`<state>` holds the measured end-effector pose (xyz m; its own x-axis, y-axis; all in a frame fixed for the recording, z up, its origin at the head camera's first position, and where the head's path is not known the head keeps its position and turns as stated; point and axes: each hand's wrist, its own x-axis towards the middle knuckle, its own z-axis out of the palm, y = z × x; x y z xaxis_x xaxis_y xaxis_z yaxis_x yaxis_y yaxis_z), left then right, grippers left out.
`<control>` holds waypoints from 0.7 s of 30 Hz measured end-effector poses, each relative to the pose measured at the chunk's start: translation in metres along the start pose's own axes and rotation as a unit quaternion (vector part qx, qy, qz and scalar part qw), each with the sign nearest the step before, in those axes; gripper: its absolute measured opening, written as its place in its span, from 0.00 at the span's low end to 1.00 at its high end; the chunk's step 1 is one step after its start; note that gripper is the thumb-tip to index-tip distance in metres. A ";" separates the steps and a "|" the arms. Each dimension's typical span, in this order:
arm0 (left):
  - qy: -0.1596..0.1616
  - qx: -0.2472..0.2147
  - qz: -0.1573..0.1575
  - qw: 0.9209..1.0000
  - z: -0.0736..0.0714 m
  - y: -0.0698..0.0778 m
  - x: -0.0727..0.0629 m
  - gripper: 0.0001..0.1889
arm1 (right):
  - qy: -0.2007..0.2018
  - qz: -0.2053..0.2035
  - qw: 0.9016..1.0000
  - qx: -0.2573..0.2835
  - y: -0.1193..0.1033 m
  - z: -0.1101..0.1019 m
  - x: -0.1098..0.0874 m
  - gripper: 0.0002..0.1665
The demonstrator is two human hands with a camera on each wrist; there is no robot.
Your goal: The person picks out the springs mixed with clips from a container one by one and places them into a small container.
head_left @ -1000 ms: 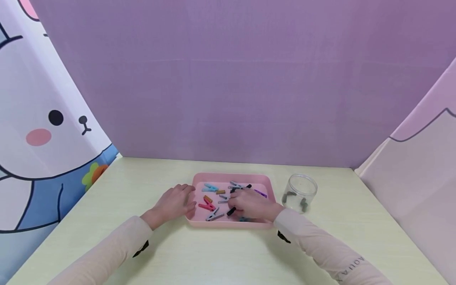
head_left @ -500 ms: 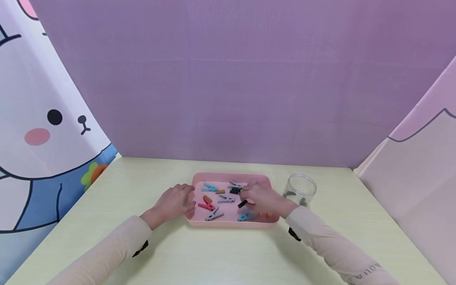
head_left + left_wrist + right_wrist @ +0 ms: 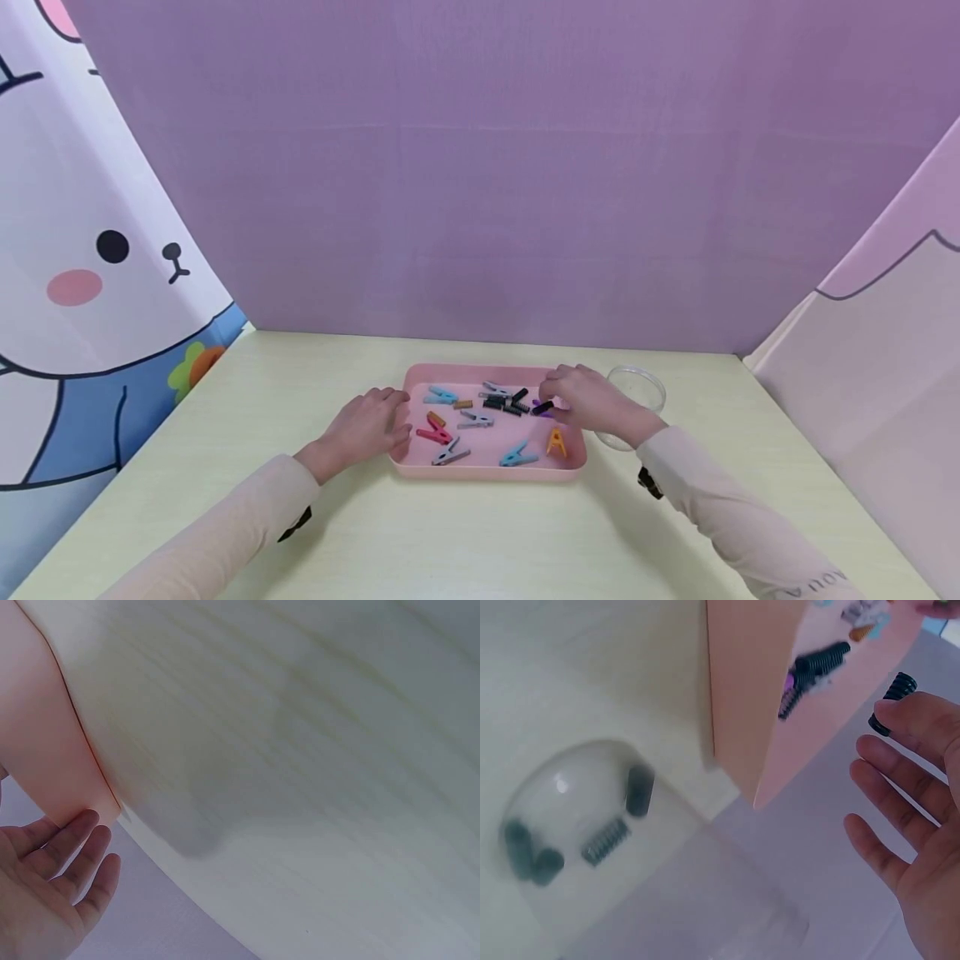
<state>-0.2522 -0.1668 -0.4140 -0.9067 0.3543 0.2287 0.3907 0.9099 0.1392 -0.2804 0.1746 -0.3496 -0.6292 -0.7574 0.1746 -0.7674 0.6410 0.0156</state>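
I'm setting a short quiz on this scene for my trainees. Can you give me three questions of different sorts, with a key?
1. True or false: the right hand pinches a black spring.
2. From the person's side, where is the clear jar relative to the pink tray?
A) to its left
B) to its right
C) inside it
3. Fill in: the clip closest to the pink tray's near right corner is coloured ____.

Key: 1. True. 2. B. 3. Orange.
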 end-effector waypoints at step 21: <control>0.000 -0.003 0.004 1.000 0.001 -0.002 0.002 0.26 | 0.069 0.072 0.995 -0.007 0.048 -0.031 -0.039 0.07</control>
<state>-0.2547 -0.1676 -0.4147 -0.9033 0.3625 0.2296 0.3996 0.9056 0.1424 -0.2888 0.2389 -0.3253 -0.7089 -0.6339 0.3094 -0.6682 0.7440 -0.0068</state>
